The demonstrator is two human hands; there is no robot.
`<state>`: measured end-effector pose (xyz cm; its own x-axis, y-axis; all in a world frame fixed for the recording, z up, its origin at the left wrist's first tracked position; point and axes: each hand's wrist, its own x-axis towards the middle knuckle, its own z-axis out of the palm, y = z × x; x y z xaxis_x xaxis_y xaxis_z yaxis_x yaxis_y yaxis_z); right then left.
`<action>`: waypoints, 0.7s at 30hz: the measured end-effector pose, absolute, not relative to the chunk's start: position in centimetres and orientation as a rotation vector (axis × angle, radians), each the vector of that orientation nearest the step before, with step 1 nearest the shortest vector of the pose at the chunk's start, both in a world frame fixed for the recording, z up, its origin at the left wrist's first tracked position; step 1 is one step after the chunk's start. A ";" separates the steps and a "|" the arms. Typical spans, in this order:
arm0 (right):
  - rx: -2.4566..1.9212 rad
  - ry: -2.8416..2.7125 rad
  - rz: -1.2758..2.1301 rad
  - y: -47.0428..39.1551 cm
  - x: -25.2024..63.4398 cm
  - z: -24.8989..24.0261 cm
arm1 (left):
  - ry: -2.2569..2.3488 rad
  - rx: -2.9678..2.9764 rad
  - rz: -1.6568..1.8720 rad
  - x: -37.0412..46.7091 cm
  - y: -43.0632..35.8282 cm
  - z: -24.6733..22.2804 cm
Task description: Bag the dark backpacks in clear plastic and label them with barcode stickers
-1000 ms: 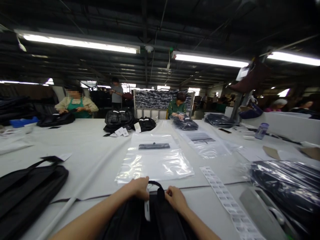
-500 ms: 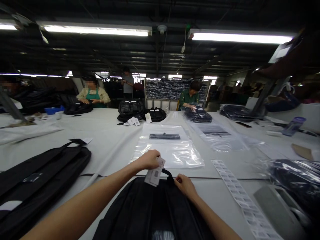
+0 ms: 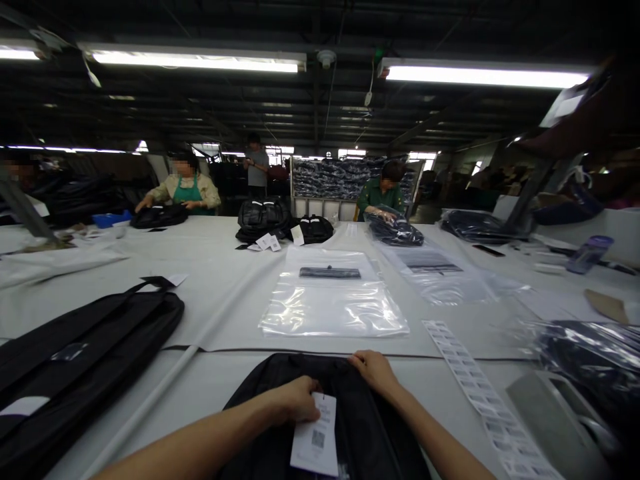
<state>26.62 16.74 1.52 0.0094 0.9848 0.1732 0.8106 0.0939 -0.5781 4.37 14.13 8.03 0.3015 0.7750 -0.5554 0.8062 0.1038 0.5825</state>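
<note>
Down from above the top of the black backpack [image 3: 360, 427] comes the left hand [image 3: 300, 401], bringing the white tag [image 3: 315, 440] over the bag's front. From where I stand, those fingers are pinching the tag by its upper left side. The right hand [image 3: 374, 371] has its fingers curled at the backpack's top edge; whether they grip it, I can't tell.

The backpack lies on the near section of the bench [image 3: 220, 373], just this side of the dark seam, its lower end cut off from view. The left forearm hides part of its front. The tag shows faint lines of print and a square code, too small to read.

Past the seam, clear plastic bags [image 3: 335, 310] lie flat, glare hiding some detail. A strip of labels [image 3: 465, 383] crosses the seam to the right, its print illegible. Another black bag [image 3: 105, 340] runs out of sight at left.
</note>
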 end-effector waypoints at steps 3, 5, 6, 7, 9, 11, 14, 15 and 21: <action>-1.783 -1.809 0.383 15.2 27.5 3.7 | 1.443 1.628 0.027 4.4 14.2 8.1; -1.846 -1.722 0.373 13.9 27.5 4.7 | 1.440 1.608 0.055 4.3 14.3 8.1; -1.878 -1.681 0.417 13.2 27.3 4.9 | 1.441 1.596 0.064 4.3 14.4 8.0; -1.892 -1.646 0.496 12.6 26.9 5.0 | 1.444 1.583 0.072 4.2 14.5 7.9; -1.839 -1.576 0.743 11.7 25.9 4.6 | 1.456 1.555 0.094 4.0 14.7 7.7; -1.672 -1.431 1.058 11.1 24.8 3.7 | 1.466 1.522 0.126 3.8 14.9 7.4; -1.326 -1.025 1.507 10.9 23.9 2.3 | 1.465 1.447 0.174 3.9 15.1 6.8; -1.224 -0.910 1.597 10.9 23.8 2.0 | 1.464 1.419 0.197 4.3 15.1 6.6; -1.316 -1.037 1.480 10.7 24.3 1.8 | 1.443 1.382 0.397 8.7 15.0 5.1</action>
<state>24.26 10.75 1.83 -0.0568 0.9626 -0.2651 -0.0793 -0.2690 -0.9599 8.71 15.03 5.12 0.2173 0.8708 -0.4409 0.5223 0.2779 0.8062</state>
